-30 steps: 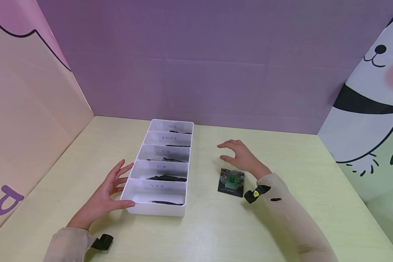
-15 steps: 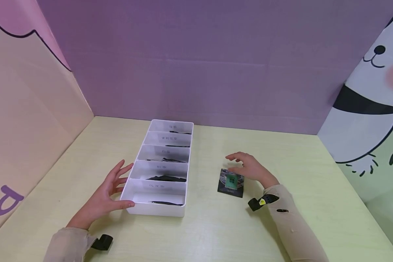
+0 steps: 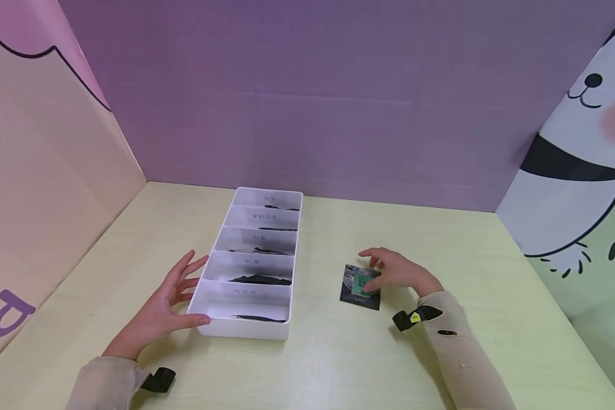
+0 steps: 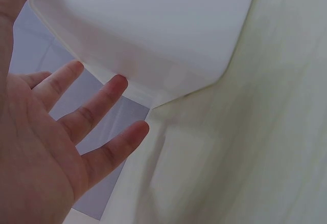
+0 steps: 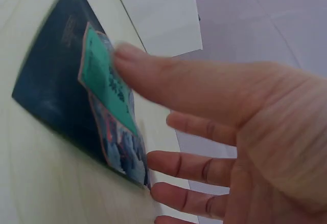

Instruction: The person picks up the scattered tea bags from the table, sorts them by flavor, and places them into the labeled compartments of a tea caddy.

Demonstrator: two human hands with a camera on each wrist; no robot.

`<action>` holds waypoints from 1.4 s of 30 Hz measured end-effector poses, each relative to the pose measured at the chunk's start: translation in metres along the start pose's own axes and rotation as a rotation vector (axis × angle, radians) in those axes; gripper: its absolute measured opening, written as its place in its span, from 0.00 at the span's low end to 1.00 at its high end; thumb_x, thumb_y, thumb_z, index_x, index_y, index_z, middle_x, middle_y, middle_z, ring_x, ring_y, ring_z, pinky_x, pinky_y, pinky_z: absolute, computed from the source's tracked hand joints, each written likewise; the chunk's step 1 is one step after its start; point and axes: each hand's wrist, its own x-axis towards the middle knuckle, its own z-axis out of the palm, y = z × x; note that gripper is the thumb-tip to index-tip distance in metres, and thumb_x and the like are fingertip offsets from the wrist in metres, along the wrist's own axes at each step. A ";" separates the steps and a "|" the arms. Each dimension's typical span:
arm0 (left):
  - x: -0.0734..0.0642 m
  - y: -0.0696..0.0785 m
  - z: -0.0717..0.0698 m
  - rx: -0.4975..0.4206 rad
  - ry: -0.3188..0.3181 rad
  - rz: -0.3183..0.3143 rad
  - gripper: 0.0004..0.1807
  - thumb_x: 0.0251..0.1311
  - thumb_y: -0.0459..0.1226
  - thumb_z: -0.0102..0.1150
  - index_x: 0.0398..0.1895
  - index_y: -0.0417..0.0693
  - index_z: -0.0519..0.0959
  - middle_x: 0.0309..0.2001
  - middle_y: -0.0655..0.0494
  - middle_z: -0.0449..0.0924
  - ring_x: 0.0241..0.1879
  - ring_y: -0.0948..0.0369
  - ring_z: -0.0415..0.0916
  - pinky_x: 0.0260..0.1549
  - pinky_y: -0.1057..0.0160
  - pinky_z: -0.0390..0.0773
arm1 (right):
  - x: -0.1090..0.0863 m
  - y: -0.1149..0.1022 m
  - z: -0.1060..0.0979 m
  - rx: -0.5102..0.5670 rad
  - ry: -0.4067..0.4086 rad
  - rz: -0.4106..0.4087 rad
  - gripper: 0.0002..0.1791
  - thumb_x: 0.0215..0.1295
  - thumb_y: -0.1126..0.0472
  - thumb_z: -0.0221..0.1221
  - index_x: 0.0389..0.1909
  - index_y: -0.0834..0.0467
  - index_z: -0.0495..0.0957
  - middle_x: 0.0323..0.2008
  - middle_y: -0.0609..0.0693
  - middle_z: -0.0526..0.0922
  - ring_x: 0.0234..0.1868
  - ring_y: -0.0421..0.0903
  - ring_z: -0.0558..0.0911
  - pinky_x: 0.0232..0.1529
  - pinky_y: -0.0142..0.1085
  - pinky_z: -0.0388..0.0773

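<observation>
A dark tea sachet (image 3: 352, 296) with a green label and a printed landscape lies flat on the table. My right hand (image 3: 397, 270) is over its right side. In the right wrist view the thumb (image 5: 168, 78) is at the green label and the other fingers are by the sachet's far edge, not closed on it. Left of the sachet stands a long white divided box (image 3: 246, 328) with Chinese labels in its compartments. My left hand (image 3: 159, 304) is at the box's near left corner, fingers spread, thumb at the front wall and fingertips along the left side.
Dark sachets (image 3: 260, 279) lie in the box's compartments, the nearest holding a thin dark one (image 3: 258, 318). A purple wall (image 3: 307, 114) rises behind the pale wooden table (image 3: 328, 370). Printed panels (image 3: 46, 171) close off the left and right sides.
My right hand has come back toward me and a little right, lowering onto the sachet, its thumb now over the label. My left hand and the box have stayed in place.
</observation>
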 end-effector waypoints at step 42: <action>0.000 -0.003 -0.001 0.002 -0.003 0.006 0.66 0.43 0.19 0.73 0.81 0.49 0.39 0.76 0.63 0.55 0.60 0.73 0.69 0.53 0.77 0.68 | -0.010 0.002 -0.022 0.112 0.145 -0.184 0.19 0.55 0.80 0.64 0.49 0.68 0.83 0.39 0.54 0.82 0.43 0.53 0.81 0.44 0.40 0.80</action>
